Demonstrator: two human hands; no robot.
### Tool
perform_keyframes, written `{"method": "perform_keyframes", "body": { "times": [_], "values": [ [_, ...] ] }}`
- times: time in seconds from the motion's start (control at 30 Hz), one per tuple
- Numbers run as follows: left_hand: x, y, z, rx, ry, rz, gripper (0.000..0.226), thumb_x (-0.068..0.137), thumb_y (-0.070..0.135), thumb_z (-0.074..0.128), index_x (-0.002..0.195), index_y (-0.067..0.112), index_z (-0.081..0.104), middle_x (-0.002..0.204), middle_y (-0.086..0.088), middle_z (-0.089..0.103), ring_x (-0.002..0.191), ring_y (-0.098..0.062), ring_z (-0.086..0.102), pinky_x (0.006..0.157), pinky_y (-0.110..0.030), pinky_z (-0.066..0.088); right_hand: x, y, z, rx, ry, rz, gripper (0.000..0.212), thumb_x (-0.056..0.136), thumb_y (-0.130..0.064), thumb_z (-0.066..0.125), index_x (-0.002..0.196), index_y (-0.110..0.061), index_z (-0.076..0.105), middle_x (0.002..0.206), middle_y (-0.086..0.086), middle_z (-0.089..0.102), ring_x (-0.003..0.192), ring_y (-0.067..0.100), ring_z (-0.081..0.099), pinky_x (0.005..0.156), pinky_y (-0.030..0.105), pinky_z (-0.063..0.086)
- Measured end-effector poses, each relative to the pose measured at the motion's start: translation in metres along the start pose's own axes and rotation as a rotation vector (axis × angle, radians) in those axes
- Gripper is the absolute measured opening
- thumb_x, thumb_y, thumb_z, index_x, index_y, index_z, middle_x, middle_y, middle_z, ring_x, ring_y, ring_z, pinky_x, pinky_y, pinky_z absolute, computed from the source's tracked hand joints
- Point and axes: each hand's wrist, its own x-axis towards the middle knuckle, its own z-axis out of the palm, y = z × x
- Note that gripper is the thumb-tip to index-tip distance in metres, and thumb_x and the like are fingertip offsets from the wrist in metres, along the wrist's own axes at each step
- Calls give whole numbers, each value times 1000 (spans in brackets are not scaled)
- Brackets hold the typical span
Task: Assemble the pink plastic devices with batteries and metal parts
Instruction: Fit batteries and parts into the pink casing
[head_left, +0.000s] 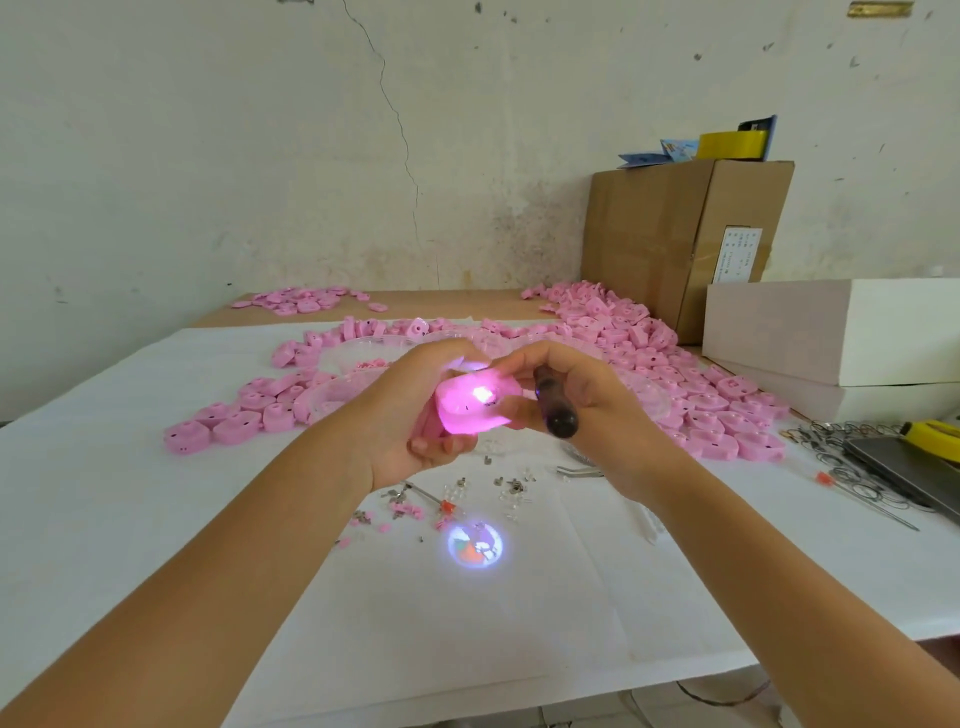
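My left hand grips a pink plastic device that glows from inside. It casts a round coloured picture onto the white table below. My right hand touches the device's right side with its fingertips and holds a dark-handled screwdriver in its curled fingers. Small metal parts and pink bits lie scattered on the table under my hands.
Piles of pink devices lie at the left, at the right and at the back. Clear plastic dishes sit behind my hands. Cardboard box, white boxes, metal rings and a yellow tool stand right.
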Motion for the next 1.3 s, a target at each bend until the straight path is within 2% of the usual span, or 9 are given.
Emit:
{"method": "perform_keyframes", "body": {
  "times": [0.1,0.2,0.3,0.5,0.63,0.77,0.93,1.1,1.3],
  "values": [
    [10,-14,-6,-24,-2,22,28,90,22,37,87,1,56,60,-14,63,29,-12,38,26,-11,22,-4,11,2,19,47,-33,19,80,-14,59,97,-5,58,105,12,65,96,20,62,79,28,54],
    [21,-33,-10,-35,20,32,28,89,17,35,81,0,55,57,-13,60,28,-13,38,27,-12,22,-8,29,8,-55,84,-34,8,85,-5,57,93,-5,59,88,18,62,77,24,58,72,43,52],
    [32,-53,-14,-46,69,30,29,89,15,34,80,1,58,54,-10,56,29,-13,36,28,-12,20,-10,48,17,-23,125,5,6,86,0,57,92,-3,58,93,32,59,79,42,55,74,56,47],
    [42,-66,-18,-61,115,-11,9,77,12,58,81,12,67,58,-3,56,38,-9,42,34,-14,27,-7,68,22,65,87,99,15,81,4,63,85,-7,54,112,14,63,89,12,62,69,18,48],
    [36,-43,-20,-46,116,-29,6,69,8,70,66,12,74,50,0,57,37,-6,45,31,-11,32,4,49,17,76,97,112,24,71,1,70,82,-8,51,100,26,59,86,24,57,80,41,52],
    [22,-8,-12,-95,-13,63,29,59,15,66,87,8,70,52,1,54,31,-3,36,24,-11,20,17,13,12,59,115,36,31,57,-17,72,80,-12,53,82,11,55,76,22,52,77,34,48],
    [9,16,-2,-33,-55,139,17,61,14,62,46,16,69,49,4,51,30,-1,31,24,-10,16,20,-12,9,77,142,-40,30,55,-16,71,79,-12,53,80,9,51,67,12,52,59,16,49],
    [2,18,0,-16,-48,146,12,58,15,64,48,16,70,48,4,51,29,-1,31,24,-10,18,17,-17,10,23,139,-12,30,55,-21,71,81,-14,56,92,17,50,81,25,48,73,37,46],
    [1,16,-2,-13,-44,119,17,60,14,63,45,16,68,48,4,51,30,-1,30,24,-10,17,15,-16,11,-37,145,7,31,58,-23,71,86,-13,60,92,16,54,82,26,52,74,37,46]
  ]
}}
